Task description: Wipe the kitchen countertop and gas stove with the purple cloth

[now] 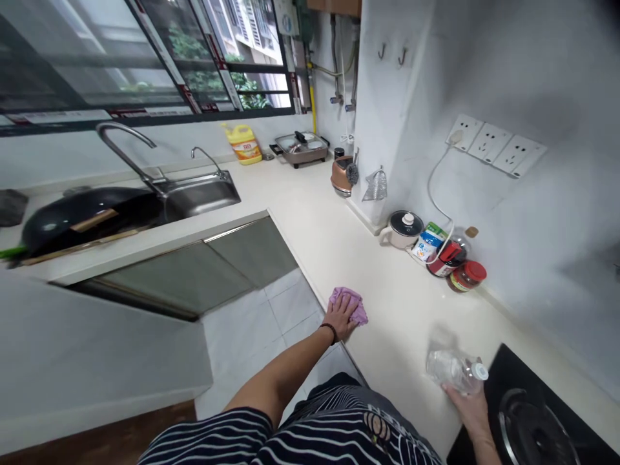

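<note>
My left hand grips a crumpled purple cloth from above, its fingers over the fabric. The cloth is pressed on the white countertop near the front edge. At the lower right, my right hand is closed around a clear plastic bottle with a white cap. The bottle is tilted, its cap towards the black stove. Part of my right fingers is hidden behind it, and I cannot tell whether it touches the counter.
Along the right wall stand a lidded pot, a blue-white packet and a red-lidded jar. Further back are a copper-coloured pot, an electric pan, a yellow jug, a sink and a black wok.
</note>
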Action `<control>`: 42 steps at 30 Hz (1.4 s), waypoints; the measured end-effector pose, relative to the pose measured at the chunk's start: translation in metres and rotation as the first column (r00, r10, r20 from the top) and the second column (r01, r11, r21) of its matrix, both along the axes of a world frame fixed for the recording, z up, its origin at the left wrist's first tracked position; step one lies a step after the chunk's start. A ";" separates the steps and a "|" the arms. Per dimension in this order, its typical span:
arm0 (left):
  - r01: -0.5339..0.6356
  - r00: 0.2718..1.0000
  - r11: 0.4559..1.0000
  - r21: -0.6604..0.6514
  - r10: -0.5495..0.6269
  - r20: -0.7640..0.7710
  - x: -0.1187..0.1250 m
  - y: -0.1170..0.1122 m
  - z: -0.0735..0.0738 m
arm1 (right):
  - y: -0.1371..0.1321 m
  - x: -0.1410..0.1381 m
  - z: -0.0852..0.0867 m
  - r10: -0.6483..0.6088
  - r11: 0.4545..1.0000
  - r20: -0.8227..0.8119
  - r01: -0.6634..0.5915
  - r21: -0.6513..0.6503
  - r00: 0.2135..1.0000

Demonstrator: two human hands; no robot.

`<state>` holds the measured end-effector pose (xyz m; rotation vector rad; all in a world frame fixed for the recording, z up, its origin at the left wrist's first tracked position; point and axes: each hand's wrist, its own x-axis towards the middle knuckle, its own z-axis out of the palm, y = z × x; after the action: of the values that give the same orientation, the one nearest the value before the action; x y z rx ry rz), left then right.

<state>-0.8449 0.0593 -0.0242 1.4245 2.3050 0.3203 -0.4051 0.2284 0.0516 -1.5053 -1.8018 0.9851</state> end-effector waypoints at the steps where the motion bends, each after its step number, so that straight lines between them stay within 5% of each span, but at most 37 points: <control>1: -0.006 1.000 1.000 0.002 0.006 0.007 0.001 0.001 -0.002 | 0.005 0.001 0.005 0.045 0.998 0.005 -0.045 -0.043 0.999; 4: -0.009 1.000 1.000 0.017 0.009 0.030 0.005 0.004 -0.008 | 0.008 -0.010 0.013 0.062 0.990 0.015 -0.060 -0.130 0.998; 9: 0.010 0.998 0.999 0.037 -0.012 0.068 0.005 0.003 -0.014 | 0.005 -0.052 0.012 -0.021 0.995 -0.040 0.017 -0.098 0.999; 13: 0.018 0.996 0.999 0.042 -0.022 0.091 0.006 0.002 -0.015 | 0.019 -0.098 0.016 0.100 0.987 -0.047 -0.105 -0.118 0.994; 16: 0.027 0.994 0.999 0.046 -0.032 0.106 0.007 0.002 -0.012 | 0.030 -0.149 0.031 0.259 0.962 0.107 -0.247 -0.115 0.960; 19: 0.034 0.993 0.998 0.059 -0.040 0.110 0.007 0.001 -0.008 | 0.036 -0.205 0.049 0.434 0.891 0.318 -0.454 -0.013 0.843; 23: 0.035 0.991 0.998 0.061 -0.042 0.123 0.007 -0.002 -0.007 | 0.041 -0.241 0.060 0.393 0.850 0.586 -0.524 0.063 0.709; 27: 0.036 0.991 0.999 0.039 -0.040 0.127 0.006 -0.001 -0.008 | 0.044 -0.222 0.047 0.327 0.904 0.548 -0.424 0.055 0.770; 30: 0.002 0.990 1.000 0.016 -0.004 0.139 -0.003 0.009 -0.003 | 0.038 -0.188 0.033 0.222 0.967 0.299 -0.249 0.054 0.928; 33: -0.076 0.988 0.996 -0.038 0.080 0.130 -0.028 0.034 0.010 | 0.027 -0.149 0.027 0.004 0.999 0.102 -0.008 0.038 0.995; 38: -0.156 0.976 0.980 -0.122 0.172 0.133 -0.080 0.110 0.043 | 0.002 -0.075 0.022 -0.315 0.948 -0.016 0.314 -0.045 0.949; 42: -0.054 0.982 0.991 -0.125 0.075 0.172 -0.054 0.167 0.057 | -0.017 -0.031 0.012 -0.508 0.861 -0.068 0.506 -0.038 0.859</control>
<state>-0.8991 0.2258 0.0327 1.2146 2.1912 0.3085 -0.4360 0.2116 0.0637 -1.8001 -1.2367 0.7770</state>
